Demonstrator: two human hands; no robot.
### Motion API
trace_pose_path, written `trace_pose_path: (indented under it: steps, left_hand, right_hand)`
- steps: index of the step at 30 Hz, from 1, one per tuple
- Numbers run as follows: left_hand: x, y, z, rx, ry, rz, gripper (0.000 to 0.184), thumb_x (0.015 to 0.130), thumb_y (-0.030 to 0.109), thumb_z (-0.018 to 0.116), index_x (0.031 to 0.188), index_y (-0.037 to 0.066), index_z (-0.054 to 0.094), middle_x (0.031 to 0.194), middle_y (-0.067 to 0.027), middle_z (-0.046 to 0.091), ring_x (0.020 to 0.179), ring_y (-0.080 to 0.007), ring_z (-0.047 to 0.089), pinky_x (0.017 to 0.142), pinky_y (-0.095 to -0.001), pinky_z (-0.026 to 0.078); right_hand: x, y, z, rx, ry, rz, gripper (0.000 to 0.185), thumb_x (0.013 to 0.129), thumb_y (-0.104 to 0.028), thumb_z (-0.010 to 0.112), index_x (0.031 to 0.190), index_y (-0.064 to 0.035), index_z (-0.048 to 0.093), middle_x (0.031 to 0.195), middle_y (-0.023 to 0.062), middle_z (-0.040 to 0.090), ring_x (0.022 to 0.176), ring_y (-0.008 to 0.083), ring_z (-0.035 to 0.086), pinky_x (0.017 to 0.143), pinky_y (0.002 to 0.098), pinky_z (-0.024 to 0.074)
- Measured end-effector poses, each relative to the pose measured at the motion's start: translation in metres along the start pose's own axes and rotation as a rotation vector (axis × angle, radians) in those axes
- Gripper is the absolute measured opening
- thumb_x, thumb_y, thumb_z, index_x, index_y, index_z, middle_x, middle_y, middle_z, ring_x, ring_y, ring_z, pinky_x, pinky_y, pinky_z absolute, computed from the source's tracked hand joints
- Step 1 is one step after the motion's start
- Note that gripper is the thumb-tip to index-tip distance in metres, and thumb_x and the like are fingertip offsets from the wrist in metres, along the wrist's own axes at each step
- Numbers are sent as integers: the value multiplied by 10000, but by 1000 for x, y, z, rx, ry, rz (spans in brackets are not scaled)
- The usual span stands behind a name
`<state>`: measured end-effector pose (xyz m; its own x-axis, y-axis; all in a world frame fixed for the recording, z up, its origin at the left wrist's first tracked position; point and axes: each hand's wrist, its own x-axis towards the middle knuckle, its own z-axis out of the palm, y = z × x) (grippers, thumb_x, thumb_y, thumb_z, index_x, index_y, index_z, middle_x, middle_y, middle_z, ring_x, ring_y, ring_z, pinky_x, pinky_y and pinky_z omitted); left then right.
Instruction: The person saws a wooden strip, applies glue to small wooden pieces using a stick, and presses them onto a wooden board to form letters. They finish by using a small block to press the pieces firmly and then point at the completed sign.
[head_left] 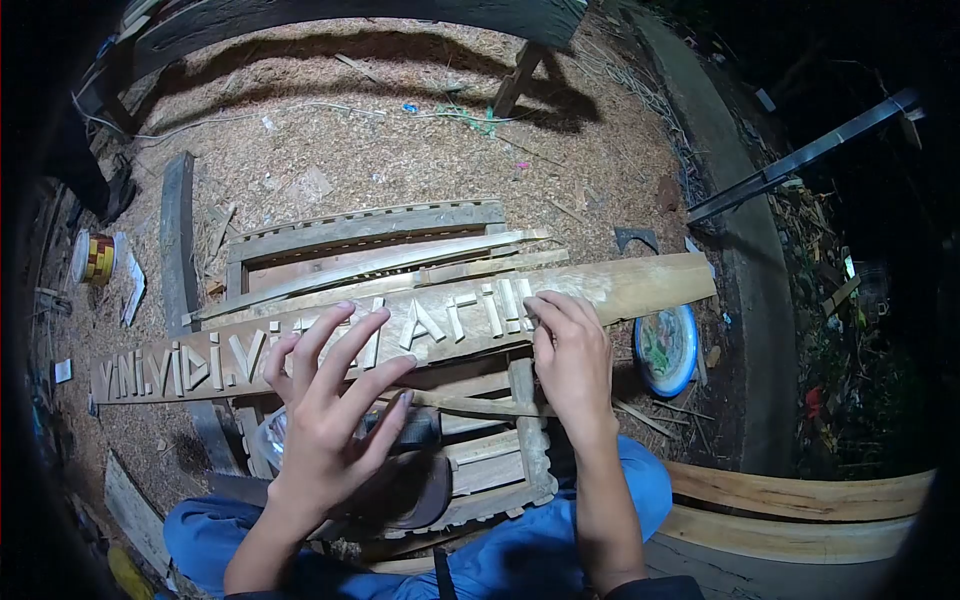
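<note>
A long pale wooden board (640,285) lies across the view, bearing raised letters made of small wooden strips. At its left part the letters read "VINI.VIDI.VI"; further right "Ari" (427,325) and upright strips (513,306) show. My left hand (335,390) hovers over the middle of the board with its fingers spread and nothing in them, hiding some letters. My right hand (570,350) is at the right end of the lettering, fingers bent together at the last strip; what they hold, if anything, is hidden.
Under the board is a slatted wooden frame (370,218). A blue-rimmed round dish (667,350) lies at the right, a roll of yellow and red tape (97,258) at the left. A bench (350,22) stands beyond. A person's foot (120,188) shows at upper left.
</note>
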<state>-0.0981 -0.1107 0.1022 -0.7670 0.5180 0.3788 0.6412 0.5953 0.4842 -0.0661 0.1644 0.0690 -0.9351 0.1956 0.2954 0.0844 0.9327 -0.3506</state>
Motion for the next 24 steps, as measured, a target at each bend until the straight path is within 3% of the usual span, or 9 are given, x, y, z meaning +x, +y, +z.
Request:
trace_pose_path:
  steps: [17,24]
  left_hand:
    - [-1,8,8,-37,-60,53,291,866,199,799,1152,172,758,1442,-63,627,1418,-302,489,1163,-532,196]
    - [-12,21,16,-118,-258,106,296,930,246,731,1210,151,713,1373,-57,646,1374,-250,536,1185,-574,148]
  right_hand:
    - [-8,6,0,18,-59,-15,343,864,22,661,1201,0,722,1257,170,687,1167,367,642,1033,448,529]
    - [-10,7,-6,25,-71,-6,358,869,-6,669,1224,-9,706,1236,163,705,1160,345,649,1069,471,481]
